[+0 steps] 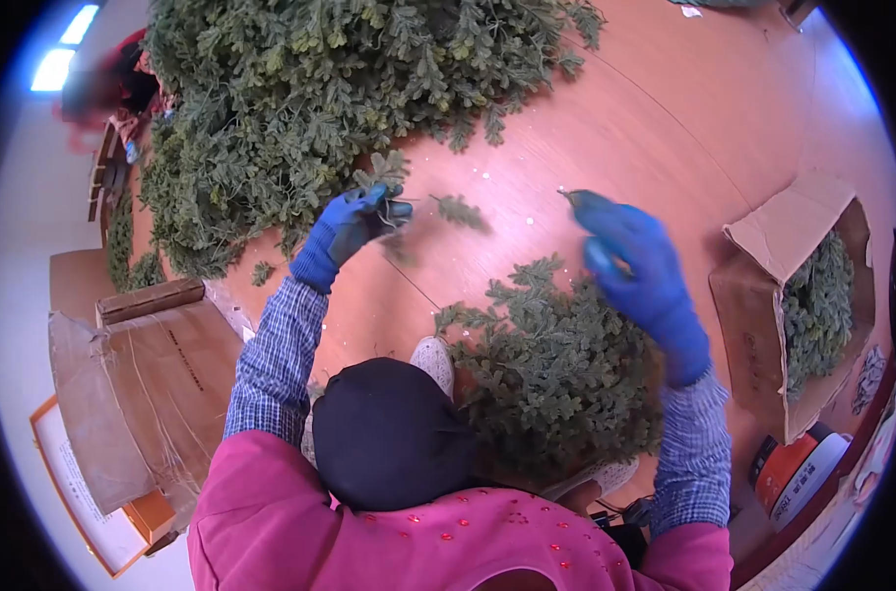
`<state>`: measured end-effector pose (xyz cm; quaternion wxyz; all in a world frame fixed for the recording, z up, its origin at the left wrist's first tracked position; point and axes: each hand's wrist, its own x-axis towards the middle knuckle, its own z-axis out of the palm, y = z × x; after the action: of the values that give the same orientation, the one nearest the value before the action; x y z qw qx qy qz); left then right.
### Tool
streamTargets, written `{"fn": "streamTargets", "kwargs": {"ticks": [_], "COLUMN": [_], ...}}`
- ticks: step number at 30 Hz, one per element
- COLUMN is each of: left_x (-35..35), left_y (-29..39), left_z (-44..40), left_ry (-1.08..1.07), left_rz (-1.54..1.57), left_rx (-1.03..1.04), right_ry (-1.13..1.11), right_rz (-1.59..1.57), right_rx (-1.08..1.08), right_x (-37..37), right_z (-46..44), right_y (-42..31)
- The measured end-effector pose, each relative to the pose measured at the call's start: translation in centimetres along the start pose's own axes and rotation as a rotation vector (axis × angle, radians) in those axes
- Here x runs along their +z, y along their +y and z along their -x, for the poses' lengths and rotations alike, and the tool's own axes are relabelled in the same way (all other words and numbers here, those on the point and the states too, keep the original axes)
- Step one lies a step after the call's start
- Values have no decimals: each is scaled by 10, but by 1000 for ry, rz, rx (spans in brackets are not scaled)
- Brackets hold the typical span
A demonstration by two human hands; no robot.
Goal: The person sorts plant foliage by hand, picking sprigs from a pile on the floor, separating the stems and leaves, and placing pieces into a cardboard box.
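My left hand (357, 219), in a blue work glove, is closed in a pinch on a green sprig (384, 169) with needle-like leaves; its stem shows between the fingers. A second, slightly blurred sprig (460, 213) is just right of that hand; whether it touches the floor I cannot tell. My right hand (630, 258), gloved the same way, has curled fingers, with a thin dark tip at the fingertips too small to name. Below it, between the white shoes, lies a pile of green sprigs (551, 360).
A large heap of greenery (310, 108) covers the floor ahead. An open cardboard box (748, 335) with greenery stands at right. Another cardboard box (162, 379) is at left, by a framed sheet (69, 473). An orange and white container (798, 473) sits at lower right.
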<state>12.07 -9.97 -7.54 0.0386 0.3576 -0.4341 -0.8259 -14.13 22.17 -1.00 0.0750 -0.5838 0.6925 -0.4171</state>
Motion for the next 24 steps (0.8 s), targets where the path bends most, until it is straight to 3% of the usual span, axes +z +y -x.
{"fn": "streamTargets", "kwargs": {"ticks": [1,7,9,12,13,16,18,20,21,22,24], "left_x": [16,96,113,110,109,99,74,40,40,43,56], "left_y": [-1,-6,-3,4,3,4,-11,-14,-9,-5,3], "left_z": [6,28,31,29,28,30,24,22,27,26,29], "left_ry": [-136,-275,-254,-266,-248,-199,-130,56,263,259,276], "left_rz": [125,142,111,178,139,100,98,106,48,43,-625], "left_rx": [-28,2,28,-34,1,-10,-15,-33,-15,-14,523], "right_ry": [-5,29,-216,-348,-300,-280,-271,-394,-375,-368,-525], "right_rz": [-75,-214,-549,-506,-746,-873,-826,-532,-368,-368,-348], "right_rx": [-16,41,398,589,545,632,687,673,503,503,562], "right_x": [21,78,80,89,92,77,67,60,61,60,56], "right_z": [-2,-32,-31,-23,-17,-18,-27,-39,-41,-44,-50], "right_y": [5,-18,-28,-11,-1,1,-5,-2,2,6,9]}}
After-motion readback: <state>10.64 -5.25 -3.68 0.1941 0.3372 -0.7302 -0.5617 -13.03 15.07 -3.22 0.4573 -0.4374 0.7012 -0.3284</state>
